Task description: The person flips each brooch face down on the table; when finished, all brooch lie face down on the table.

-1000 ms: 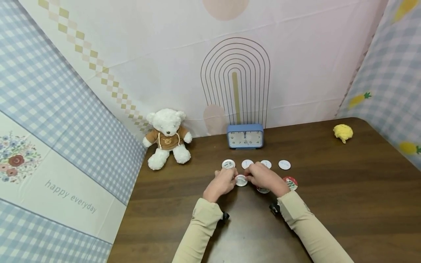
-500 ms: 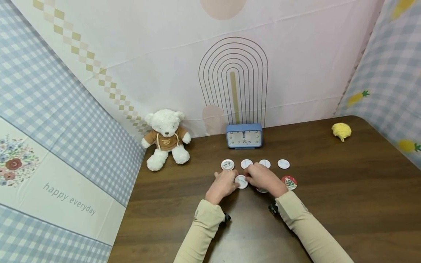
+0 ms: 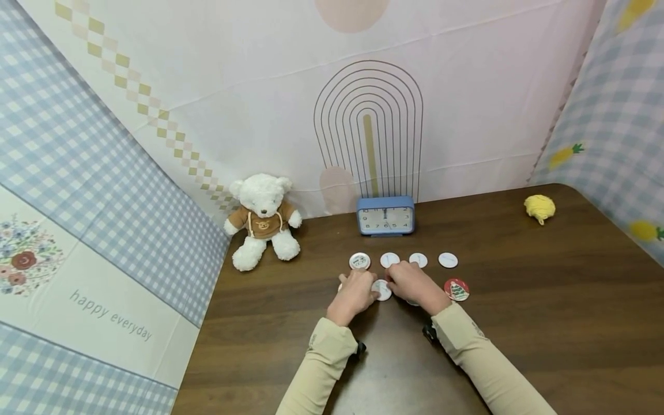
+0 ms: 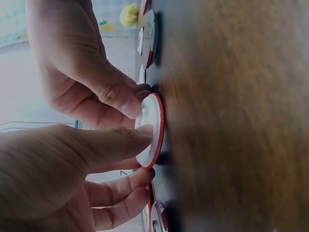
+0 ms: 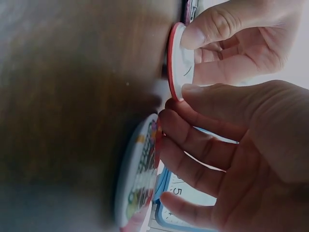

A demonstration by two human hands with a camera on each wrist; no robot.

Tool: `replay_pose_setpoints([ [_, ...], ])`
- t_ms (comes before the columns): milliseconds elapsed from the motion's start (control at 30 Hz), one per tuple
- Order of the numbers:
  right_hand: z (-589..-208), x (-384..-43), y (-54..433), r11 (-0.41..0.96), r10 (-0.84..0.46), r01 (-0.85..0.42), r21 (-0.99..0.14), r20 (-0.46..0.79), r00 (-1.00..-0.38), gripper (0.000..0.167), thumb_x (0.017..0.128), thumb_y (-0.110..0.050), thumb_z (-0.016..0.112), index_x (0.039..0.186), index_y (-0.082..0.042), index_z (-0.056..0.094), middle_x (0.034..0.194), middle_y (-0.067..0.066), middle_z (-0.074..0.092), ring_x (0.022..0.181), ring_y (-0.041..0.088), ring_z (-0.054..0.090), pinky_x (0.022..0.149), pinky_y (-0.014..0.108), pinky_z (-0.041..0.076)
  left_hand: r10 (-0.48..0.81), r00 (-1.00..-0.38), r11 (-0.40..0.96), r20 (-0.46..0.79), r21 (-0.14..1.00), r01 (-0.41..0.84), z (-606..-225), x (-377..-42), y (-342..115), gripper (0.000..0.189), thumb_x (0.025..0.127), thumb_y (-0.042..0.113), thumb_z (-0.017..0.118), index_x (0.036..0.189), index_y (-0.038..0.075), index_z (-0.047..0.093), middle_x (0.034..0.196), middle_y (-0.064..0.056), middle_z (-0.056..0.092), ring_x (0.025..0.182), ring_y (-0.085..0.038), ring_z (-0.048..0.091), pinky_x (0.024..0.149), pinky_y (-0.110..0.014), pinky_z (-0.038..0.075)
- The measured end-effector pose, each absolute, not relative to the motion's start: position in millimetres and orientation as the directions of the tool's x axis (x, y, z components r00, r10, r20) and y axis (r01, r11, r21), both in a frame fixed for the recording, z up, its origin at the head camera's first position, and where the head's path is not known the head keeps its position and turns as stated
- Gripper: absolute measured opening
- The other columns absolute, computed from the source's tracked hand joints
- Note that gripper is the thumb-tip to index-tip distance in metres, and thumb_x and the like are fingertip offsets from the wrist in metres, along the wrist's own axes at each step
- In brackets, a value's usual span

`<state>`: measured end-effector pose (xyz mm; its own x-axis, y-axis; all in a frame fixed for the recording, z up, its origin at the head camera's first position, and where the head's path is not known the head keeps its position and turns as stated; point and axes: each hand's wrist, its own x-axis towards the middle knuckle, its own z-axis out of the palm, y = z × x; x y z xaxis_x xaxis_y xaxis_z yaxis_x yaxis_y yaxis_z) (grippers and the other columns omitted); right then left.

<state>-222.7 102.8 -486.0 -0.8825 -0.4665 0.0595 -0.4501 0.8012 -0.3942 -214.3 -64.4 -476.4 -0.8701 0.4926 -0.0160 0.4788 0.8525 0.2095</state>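
Red-rimmed disc, white face up, sits between the two hands in the head view, at the worktop, its faint markings too small to read. Left hand and right hand both pinch its edge, each partly covering another disc. Beyond them lie four white discs; the leftmost bears dark print, illegible at this size. A red disc with a tree picture lies right of the right hand. Behind stands a blue clock with readable numerals, 12 hidden behind its hands; its brand cannot be made out. A wall panel on the left reads "happy everyday". In the left wrist view, both thumbs press the white face, fingertips of the left hand partly hidden behind the rim; a purple-edged disc is cut off at the bottom. In the right wrist view, both hands' fingers grip the red-rimmed piece, a colourful disc runs to the bottom edge, blurred, and the clock shows a sideways 5.
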Motion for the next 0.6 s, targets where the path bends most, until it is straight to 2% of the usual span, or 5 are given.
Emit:
replay_pose_setpoints([
  [233, -487.2, -218.7, 102.1, 0.828, -0.434, -0.425, -0.365, 0.063, -0.899, 0.032, 0.089, -0.003, 0.068, 0.063, -0.013, 0.053, 0.058, -0.003, 0.047, 0.058, 0.016, 0.048, 0.063, 0.045, 0.042, 0.481, -0.877, 0.856, -0.007, 0.223, 0.467, -478.2, -212.1, -62.2, 0.013, 0.085, 0.017, 0.081, 0.085, 0.011, 0.07, 0.081, -0.006, 0.063, 0.092, -0.03, 0.065, 0.08, -0.057, 0.042],
  [433, -486.7, -217.4, 99.0, 0.836, -0.417, -0.406, -0.368, 0.053, -0.907, 0.031, 0.089, -0.002, 0.069, 0.063, -0.013, 0.054, 0.059, -0.001, 0.049, 0.06, 0.018, 0.052, 0.069, 0.053, 0.045, 0.456, -0.89, 0.874, -0.01, 0.195, 0.445, -478.5, -208.7, -61.2, 0.013, 0.086, 0.019, 0.08, 0.089, 0.011, 0.07, 0.091, -0.01, 0.066, 0.097, -0.033, 0.065, 0.078, -0.054, 0.041],
  [600, -486.1, -217.2, 97.7, 0.845, -0.403, -0.393, -0.362, 0.051, -0.914, 0.029, 0.089, -0.003, 0.071, 0.066, -0.012, 0.056, 0.061, -0.001, 0.051, 0.062, 0.02, 0.055, 0.069, 0.054, 0.046, 0.448, -0.894, 0.88, 0.005, 0.177, 0.441, -479.4, -208.6, -61.0, 0.014, 0.085, 0.02, 0.08, 0.09, 0.011, 0.071, 0.097, -0.012, 0.068, 0.099, -0.034, 0.065, 0.077, -0.052, 0.041],
])
